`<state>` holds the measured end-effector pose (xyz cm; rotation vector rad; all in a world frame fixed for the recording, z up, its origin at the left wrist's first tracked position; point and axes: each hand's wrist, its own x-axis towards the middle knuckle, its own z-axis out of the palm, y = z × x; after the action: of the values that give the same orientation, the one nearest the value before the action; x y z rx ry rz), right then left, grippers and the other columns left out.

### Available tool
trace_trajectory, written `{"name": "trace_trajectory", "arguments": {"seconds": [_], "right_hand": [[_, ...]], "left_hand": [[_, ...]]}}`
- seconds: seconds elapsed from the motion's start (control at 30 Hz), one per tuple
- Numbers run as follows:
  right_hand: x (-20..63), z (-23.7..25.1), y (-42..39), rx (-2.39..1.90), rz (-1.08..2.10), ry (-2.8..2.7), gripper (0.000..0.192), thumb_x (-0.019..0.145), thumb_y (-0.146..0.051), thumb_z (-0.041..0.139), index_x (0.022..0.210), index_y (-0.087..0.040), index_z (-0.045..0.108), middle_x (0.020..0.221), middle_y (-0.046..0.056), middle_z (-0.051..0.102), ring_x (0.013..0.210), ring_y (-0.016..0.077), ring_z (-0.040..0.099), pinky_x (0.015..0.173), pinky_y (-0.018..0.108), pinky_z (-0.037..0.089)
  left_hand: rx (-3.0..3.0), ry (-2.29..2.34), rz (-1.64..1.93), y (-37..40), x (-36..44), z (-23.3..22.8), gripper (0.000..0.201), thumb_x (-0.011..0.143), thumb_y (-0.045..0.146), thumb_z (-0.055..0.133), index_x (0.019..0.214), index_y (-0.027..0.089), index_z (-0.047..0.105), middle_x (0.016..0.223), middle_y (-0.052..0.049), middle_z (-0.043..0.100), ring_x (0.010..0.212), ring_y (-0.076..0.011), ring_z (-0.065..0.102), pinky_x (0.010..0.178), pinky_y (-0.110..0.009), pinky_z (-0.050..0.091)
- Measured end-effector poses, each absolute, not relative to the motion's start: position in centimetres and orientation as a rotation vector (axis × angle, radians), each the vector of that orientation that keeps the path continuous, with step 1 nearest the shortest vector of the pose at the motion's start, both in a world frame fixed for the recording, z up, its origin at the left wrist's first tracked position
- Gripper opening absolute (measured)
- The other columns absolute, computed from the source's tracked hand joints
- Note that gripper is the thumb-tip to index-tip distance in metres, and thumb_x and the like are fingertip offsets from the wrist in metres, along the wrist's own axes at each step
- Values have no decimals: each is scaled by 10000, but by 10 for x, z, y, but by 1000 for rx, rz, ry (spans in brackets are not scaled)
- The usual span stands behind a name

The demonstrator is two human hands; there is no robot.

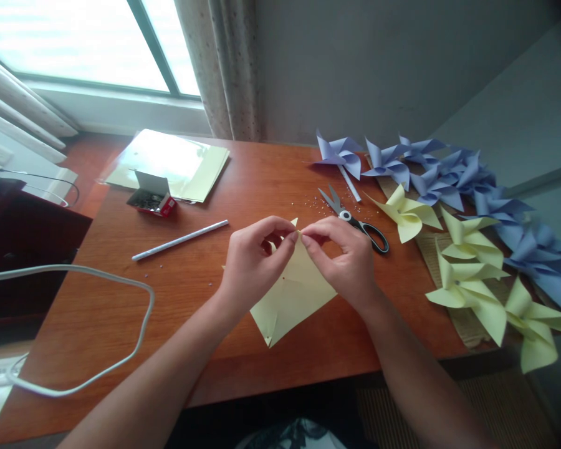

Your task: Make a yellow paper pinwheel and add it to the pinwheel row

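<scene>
A pale yellow sheet of paper, cut and partly folded, is held just above the wooden table at its middle. My left hand pinches one folded corner at the top of the sheet. My right hand pinches the same spot from the other side, fingertips nearly meeting those of the left hand. A white paper stick lies on the table to the left of my hands. Black-handled scissors lie just beyond my right hand.
Finished yellow pinwheels and blue pinwheels lie along the right side. A small open box of pins and a stack of paper in a plastic sleeve sit at the back left. A white cable loops over the left edge.
</scene>
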<state>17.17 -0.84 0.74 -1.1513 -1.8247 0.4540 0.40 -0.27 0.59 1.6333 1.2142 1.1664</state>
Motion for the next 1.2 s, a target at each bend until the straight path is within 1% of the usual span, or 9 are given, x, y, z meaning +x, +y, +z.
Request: {"name": "trace_trajectory", "arguments": {"seconds": [0.6, 0.77, 0.87, 1.03, 1.1, 1.2], "right_hand": [[171, 6, -9, -1138, 419, -1842, 84, 913, -159, 639, 882, -217, 691, 814, 26, 699, 730, 155, 633, 687, 305, 531], [171, 6, -9, -1120, 381, -1861, 98, 919, -158, 628, 894, -227, 694, 827, 29, 706, 762, 168, 649, 707, 317, 542], [172, 5, -9, -1107, 303, -1880, 111, 917, -148, 627, 906, -231, 699, 834, 36, 710, 787, 181, 663, 723, 326, 551], [172, -1, -9, -1048, 39, -1995, 135, 902, -130, 640, 933, -244, 705, 832, 46, 717, 780, 203, 652, 739, 357, 546], [173, -3, -9, -1038, 3, -2011, 141, 898, -127, 643, 943, -247, 704, 837, 47, 719, 781, 206, 648, 737, 359, 545], [172, -2, -9, -1060, 42, -1960, 128, 892, -121, 651, 928, -235, 697, 834, 48, 719, 788, 203, 658, 745, 354, 549]], "left_hand": [[1691, 1203, 1184, -3, 5, 5, 40, 848, 174, 657, 823, 165, 687, 689, 4, 666, 578, -95, 567, 522, -207, 428], [1715, 1218, 1163, -3, 4, 5, 54, 850, 169, 648, 820, 172, 692, 690, 4, 667, 583, -98, 572, 530, -206, 435], [1726, 1232, 1168, -3, 4, 6, 70, 842, 153, 639, 808, 173, 696, 682, 8, 666, 589, -100, 577, 536, -202, 441], [1742, 1264, 1161, -3, 4, 8, 99, 822, 126, 636, 759, 174, 695, 643, 21, 647, 578, -98, 566, 526, -203, 427], [1740, 1267, 1158, -3, 4, 7, 95, 824, 129, 639, 760, 173, 693, 643, 22, 646, 572, -95, 562, 524, -204, 424], [1728, 1243, 1164, -3, 5, 6, 77, 839, 145, 642, 784, 172, 688, 656, 20, 653, 566, -92, 563, 519, -202, 422]]}}
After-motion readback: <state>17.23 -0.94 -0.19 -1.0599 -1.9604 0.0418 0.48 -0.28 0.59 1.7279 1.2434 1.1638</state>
